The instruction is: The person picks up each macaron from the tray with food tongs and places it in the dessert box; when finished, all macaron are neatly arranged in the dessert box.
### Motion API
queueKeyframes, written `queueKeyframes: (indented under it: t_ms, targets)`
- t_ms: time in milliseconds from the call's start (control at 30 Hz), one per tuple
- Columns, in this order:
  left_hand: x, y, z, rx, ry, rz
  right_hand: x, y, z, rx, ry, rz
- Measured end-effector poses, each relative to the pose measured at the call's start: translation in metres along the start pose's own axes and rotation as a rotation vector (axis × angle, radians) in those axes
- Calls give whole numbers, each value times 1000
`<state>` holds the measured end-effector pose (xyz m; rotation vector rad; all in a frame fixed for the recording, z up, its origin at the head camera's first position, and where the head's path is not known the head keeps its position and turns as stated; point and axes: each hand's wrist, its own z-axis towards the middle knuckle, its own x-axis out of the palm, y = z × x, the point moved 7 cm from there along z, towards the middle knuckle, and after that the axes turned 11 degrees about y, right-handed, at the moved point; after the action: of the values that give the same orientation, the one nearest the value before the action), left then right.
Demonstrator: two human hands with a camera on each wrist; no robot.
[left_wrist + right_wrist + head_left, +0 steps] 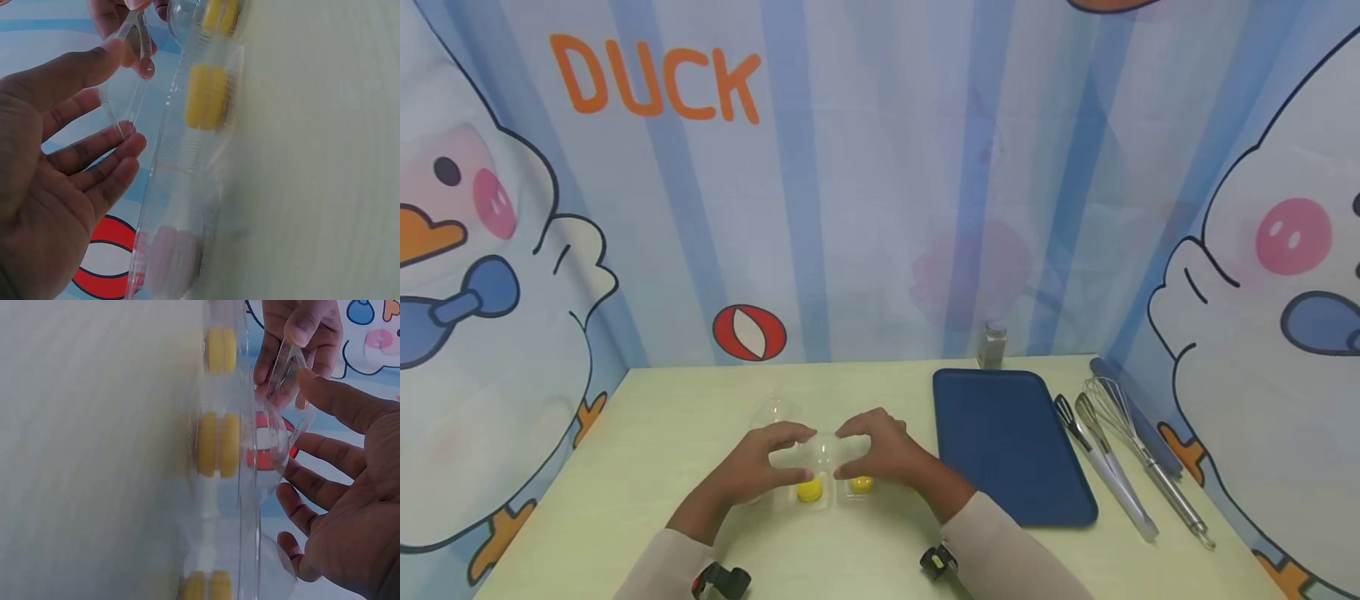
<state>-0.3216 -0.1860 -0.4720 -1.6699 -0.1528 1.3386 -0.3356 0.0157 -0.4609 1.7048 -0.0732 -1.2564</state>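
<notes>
Both hands hold a clear plastic domed lid point(823, 450) between them, above a row of clear plastic boxes. My left hand point(758, 462) pinches its left side, thumb and fingertips on the rim of the lid point(125, 94). On the opposite side, the right hand point(886, 450) grips the lid point(290, 375) with thumb and fingers. Below sit a yellow macaron point(809, 489) and a second yellow macaron point(861, 483) in their clear compartments. The left wrist view also shows a pink macaron point(172, 262) inside the clear packaging point(178, 162).
Right of the hands lies a dark blue tray point(1015, 450), with a small jar point(992, 343) behind it. Tongs point(1108, 471), a whisk point(1150, 467) and a dark rolled item point(1138, 417) lie farther right. Another clear dome point(775, 408) stands behind the left hand.
</notes>
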Motion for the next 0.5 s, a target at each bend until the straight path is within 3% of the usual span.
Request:
queueKeyframes:
  t_ms: [267, 500]
  targets:
    - [0, 4, -18, -79, -40, 58, 17, 7, 0, -10, 14, -82]
    - [3, 6, -24, -73, -52, 53, 25, 9, -2, 7, 16, -86]
